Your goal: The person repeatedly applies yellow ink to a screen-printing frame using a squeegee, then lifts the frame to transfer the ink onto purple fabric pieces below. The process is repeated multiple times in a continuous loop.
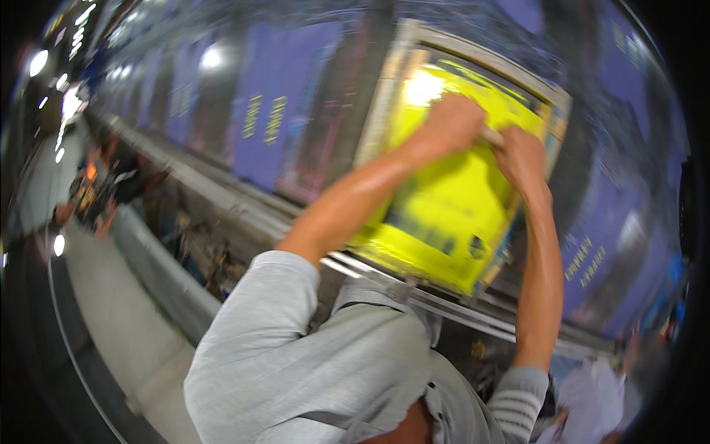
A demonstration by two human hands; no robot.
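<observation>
A framed screen (376, 89) coated in bright yellow ink (436, 200) lies on the long table, tilted in my view. My left hand (451, 122) and my right hand (518, 155) are both closed on a pale squeegee bar (491, 135) over the upper part of the screen, left hand a little higher. My forearms span the screen's left and right sides. The squeegee's blade is hidden or too blurred to make out.
Purple fabric panels (255, 148) with yellow print line the long table either side of the screen. A metal rail (177, 163) runs along its near edge. Other people work at far left (96, 185) and lower right (592, 399). A grey walkway (126, 296) runs at left.
</observation>
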